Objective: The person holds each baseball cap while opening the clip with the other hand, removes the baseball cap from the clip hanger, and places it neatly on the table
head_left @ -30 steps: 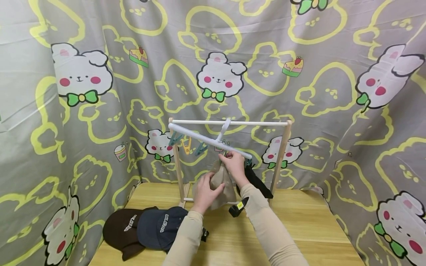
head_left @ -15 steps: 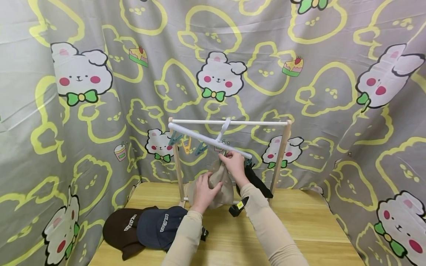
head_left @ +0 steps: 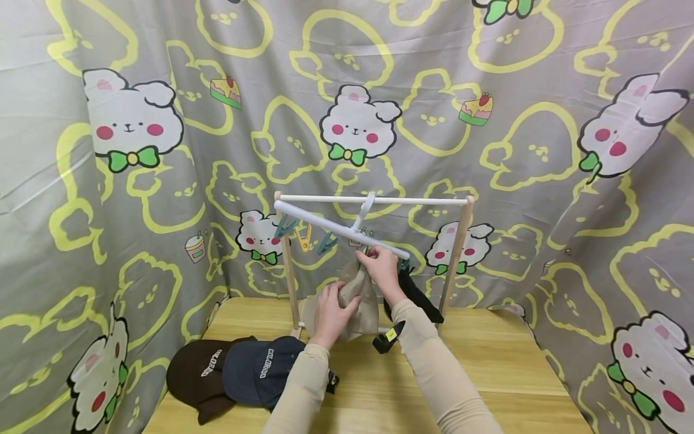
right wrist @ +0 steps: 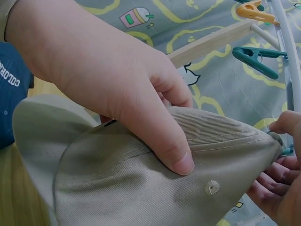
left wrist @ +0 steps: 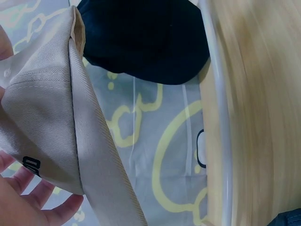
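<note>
A beige cap (head_left: 367, 304) hangs crown-side up below a white hanger (head_left: 325, 224). My left hand (head_left: 332, 310) grips its body; in the right wrist view that hand's thumb (right wrist: 181, 160) presses the cloth beside a stitched eyelet. Just under the hanger bar, my right hand (head_left: 382, 271) pinches a greenish clothespin (head_left: 365, 249) at the cap's gathered top, mostly hidden by the fingers. The cap's brim (right wrist: 44, 136) sticks out at the left in the right wrist view. Behind the right wrist hangs a black cap (head_left: 420, 298).
The hanger hooks on a wooden rack's top rod (head_left: 320, 198) and tilts down to the right. Several clothespins, one a yellow clothespin (head_left: 303, 237), dangle from it. A brown cap (head_left: 190, 367) and a navy cap (head_left: 246, 367) lie at the table's left. A patterned curtain (head_left: 434, 60) surrounds the table.
My left hand has shifted slightly left, drawing the beige cap's body with it and spreading it wider. My right hand stays put at the clothespin.
</note>
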Demonstrator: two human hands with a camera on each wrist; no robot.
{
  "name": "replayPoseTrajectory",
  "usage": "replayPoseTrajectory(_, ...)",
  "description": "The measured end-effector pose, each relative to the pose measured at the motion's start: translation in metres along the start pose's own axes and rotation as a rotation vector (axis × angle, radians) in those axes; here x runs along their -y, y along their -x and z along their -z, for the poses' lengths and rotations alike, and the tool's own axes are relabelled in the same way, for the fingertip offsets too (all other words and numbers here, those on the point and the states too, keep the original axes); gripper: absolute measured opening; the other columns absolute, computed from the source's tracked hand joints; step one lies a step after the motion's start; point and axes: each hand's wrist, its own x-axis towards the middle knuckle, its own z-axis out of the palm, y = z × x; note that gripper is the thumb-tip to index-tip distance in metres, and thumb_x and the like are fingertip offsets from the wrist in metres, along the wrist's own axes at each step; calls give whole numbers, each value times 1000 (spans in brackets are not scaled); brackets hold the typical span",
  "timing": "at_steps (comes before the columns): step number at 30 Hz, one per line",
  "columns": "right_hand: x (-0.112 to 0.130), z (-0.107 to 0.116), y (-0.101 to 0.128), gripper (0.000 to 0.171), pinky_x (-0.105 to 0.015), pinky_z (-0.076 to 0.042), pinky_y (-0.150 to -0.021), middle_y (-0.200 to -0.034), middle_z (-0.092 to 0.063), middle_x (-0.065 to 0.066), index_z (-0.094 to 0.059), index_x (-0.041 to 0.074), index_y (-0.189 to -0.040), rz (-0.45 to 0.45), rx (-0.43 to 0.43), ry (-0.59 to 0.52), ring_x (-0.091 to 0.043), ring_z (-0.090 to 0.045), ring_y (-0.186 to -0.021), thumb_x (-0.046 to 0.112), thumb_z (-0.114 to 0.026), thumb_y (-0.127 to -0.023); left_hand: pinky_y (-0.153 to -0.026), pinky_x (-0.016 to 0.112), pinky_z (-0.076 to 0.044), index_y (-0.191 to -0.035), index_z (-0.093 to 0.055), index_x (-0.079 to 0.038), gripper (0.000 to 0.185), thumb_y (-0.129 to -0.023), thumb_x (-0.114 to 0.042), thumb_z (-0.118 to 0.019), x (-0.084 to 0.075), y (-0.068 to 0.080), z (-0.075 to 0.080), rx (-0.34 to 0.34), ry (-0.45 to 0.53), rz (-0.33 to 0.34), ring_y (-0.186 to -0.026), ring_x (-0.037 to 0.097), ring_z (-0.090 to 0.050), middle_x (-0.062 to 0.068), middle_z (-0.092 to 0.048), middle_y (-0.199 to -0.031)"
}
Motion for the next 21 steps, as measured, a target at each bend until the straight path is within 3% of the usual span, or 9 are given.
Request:
replayPoseTrajectory(13, -1, 0, -1, 29, -22, -40, -50, -68, -66, -6, -67, 7, -76, 2, 10, 0, -13, -52, -55, 35, -75, -82, -90, 46, -50, -119, -61, -13, 48, -85, -44, -73, 1, -1, -1, -16, 0, 4, -108, 32, -58, 12, -61, -116)
replayPoseTrajectory(21, -1, 0, -1, 29, -22, -41, -50, -69, -67, -6, -67, 7, -77, -1, 9, -6, -14, -54, -57, 35, -74, -82, -86, 45, -49, -116, -62, -12, 46, -85, -44, -72, 0, -2, 0, -40, -23, -28, -102, 31, -59, 12, -62, -113)
